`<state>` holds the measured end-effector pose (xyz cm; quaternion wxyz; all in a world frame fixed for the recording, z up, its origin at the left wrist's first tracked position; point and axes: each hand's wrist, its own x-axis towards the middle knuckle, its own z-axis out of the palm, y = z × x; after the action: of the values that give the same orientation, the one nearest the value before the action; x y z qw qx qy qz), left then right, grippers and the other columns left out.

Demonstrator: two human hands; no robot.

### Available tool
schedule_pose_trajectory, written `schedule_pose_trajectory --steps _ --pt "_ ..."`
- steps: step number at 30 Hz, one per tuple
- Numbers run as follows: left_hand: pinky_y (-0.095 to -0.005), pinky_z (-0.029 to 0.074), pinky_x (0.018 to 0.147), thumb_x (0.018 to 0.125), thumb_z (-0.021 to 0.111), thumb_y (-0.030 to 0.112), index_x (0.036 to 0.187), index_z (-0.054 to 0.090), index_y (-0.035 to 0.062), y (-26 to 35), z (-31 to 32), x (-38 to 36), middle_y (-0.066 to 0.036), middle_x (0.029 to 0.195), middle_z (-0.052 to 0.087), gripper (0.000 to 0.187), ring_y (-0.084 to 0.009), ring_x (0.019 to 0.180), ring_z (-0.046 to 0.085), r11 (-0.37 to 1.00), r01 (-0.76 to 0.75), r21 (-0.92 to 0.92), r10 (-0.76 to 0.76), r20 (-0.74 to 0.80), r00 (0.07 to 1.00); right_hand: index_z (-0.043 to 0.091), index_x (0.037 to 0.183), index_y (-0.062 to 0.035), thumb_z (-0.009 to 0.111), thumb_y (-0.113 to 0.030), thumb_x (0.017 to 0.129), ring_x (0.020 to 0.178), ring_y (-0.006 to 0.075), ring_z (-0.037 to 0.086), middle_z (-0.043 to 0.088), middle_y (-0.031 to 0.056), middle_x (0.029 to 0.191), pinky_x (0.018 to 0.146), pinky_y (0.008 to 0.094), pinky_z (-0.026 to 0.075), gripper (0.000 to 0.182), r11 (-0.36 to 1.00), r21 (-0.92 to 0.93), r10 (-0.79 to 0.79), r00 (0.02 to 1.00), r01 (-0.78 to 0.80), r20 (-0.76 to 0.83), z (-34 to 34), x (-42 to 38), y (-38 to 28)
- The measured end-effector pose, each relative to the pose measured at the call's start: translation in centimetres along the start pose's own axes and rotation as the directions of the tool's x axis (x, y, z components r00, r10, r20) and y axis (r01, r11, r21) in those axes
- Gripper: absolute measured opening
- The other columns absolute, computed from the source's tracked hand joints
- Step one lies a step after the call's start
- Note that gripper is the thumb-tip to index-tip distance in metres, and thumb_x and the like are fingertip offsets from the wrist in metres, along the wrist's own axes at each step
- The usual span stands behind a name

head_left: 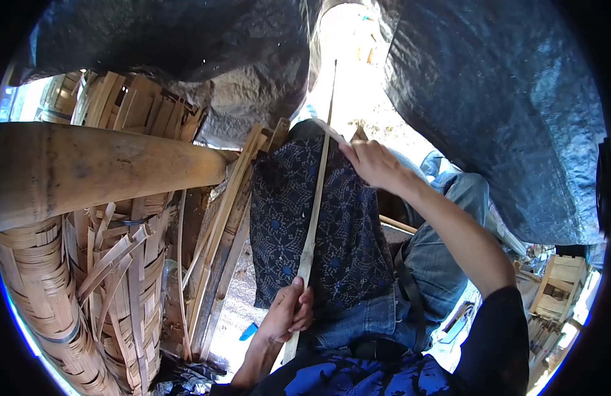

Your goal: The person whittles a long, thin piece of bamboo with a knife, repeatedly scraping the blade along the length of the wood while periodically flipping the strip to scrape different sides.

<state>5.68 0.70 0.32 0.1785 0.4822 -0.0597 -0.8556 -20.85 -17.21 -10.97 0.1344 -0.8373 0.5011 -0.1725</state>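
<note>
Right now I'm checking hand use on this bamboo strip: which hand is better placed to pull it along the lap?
Probably the left hand. Its grip is closed around the bamboo strip low, near the body, while the right hand sits at the knee end on the patterned cloth, seemingly pressing a blade, hardly visible, to the strip.

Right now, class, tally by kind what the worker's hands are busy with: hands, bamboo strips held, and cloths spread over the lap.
Hands: 2, the left hand and the right hand
Bamboo strip: 1, held in both hands
Patterned cloth over the lap: 1
Total: 4
</note>
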Motion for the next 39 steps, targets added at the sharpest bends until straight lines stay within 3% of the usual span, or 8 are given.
schedule_pose_trajectory --steps 2,5,8,15,30,34,37,39 --pt "-0.0229 0.021 0.034 0.100 0.031 0.046 0.070 0.038 0.0138 -0.5 -0.1 -0.3 0.005 0.044 0.025 0.044 -0.0075 0.030 0.021 1.000 -0.011 -0.007 0.011 0.014 1.000 0.057 0.075 0.0012 0.035 -0.027 0.101 0.034 0.0173 0.046 0.050 0.0082 0.047 0.035 0.0334 0.039 0.044 0.880 0.105 0.419 0.861 -0.463 0.288 -1.5 3.1 1.4" --pt "-0.0223 0.022 0.034 0.099 0.032 0.046 0.069 0.039 0.0152 -0.3 -0.3 -0.4 0.004 0.044 0.026 0.044 -0.0078 0.030 0.022 0.998 -0.007 -0.056 0.008 0.010 1.000 0.057 0.080 0.0002 0.033 -0.029 0.102 0.035 0.0194 0.048 0.055 0.0139 0.052 0.038 0.0350 0.041 0.043 0.900 0.210 0.413 0.901 -0.381 -0.136 -1.7 4.0 1.7" --pt "-0.0230 0.022 0.036 0.099 0.031 0.048 0.068 0.040 0.0153 0.3 -0.2 0.4 0.004 0.047 0.029 0.046 -0.0095 0.033 0.026 0.988 0.057 -0.142 -0.052 0.038 0.998 0.051 0.075 -0.0032 0.027 -0.030 0.102 0.031 0.0050 0.029 0.033 -0.0016 0.045 0.025 0.0228 0.020 0.046 0.811 0.420 0.316 0.910 -0.406 0.268 -4.7 1.5 -3.0" --pt "-0.0223 0.023 0.032 0.100 0.026 0.041 0.083 0.045 0.0107 2.0 1.1 1.1 0.003 0.045 0.030 0.040 -0.0104 0.031 0.027 0.996 0.058 -0.071 -0.053 0.076 0.996 0.055 0.071 0.0021 0.045 -0.028 0.098 0.037 0.0282 0.051 0.050 0.0169 0.048 0.040 0.0389 0.039 0.042 0.842 0.476 0.186 0.965 -0.254 0.186 -5.7 -7.2 -9.7" --pt "-0.0224 0.027 0.034 0.101 0.031 0.039 0.086 0.043 0.0078 -0.3 1.7 1.4 0.003 0.045 0.032 0.036 -0.0098 0.032 0.032 0.993 -0.104 0.053 0.106 -0.028 0.994 0.051 0.062 -0.0024 0.046 -0.032 0.097 0.034 0.0264 0.049 0.048 0.0132 0.043 0.036 0.0377 0.040 0.046 0.798 0.399 0.272 0.861 -0.452 0.430 -4.0 -8.3 -10.0" --pt "-0.0223 0.027 0.035 0.101 0.031 0.038 0.085 0.043 0.0077 -0.3 1.7 1.3 0.003 0.045 0.032 0.036 -0.0096 0.032 0.032 0.993 -0.118 -0.009 0.118 -0.031 0.993 0.052 0.062 -0.0037 0.040 -0.034 0.099 0.034 0.0208 0.050 0.049 0.0092 0.043 0.036 0.0369 0.041 0.049 0.929 0.322 0.150 0.982 -0.181 0.118 -2.5 -7.6 -7.9" --pt "-0.0217 0.027 0.035 0.101 0.031 0.038 0.085 0.043 0.0081 -0.5 1.6 1.3 0.003 0.044 0.032 0.035 -0.0093 0.032 0.032 0.993 -0.121 -0.010 0.120 -0.037 0.992 0.053 0.068 -0.0055 0.041 -0.030 0.100 0.040 0.0243 0.047 0.047 0.0090 0.050 0.049 0.0405 0.040 0.042 0.767 0.317 0.344 0.774 -0.558 0.532 -4.0 -4.6 -6.6" --pt "-0.0215 0.028 0.036 0.101 0.032 0.037 0.086 0.044 0.0077 -0.5 1.6 1.2 0.003 0.045 0.033 0.035 -0.0093 0.033 0.033 0.991 -0.136 -0.001 0.136 -0.020 0.990 0.054 0.071 -0.0039 0.036 -0.033 0.101 0.040 0.0200 0.047 0.044 0.0060 0.048 0.044 0.0375 0.038 0.045 0.989 0.086 0.116 0.989 -0.124 0.096 0.9 -4.9 -2.3"
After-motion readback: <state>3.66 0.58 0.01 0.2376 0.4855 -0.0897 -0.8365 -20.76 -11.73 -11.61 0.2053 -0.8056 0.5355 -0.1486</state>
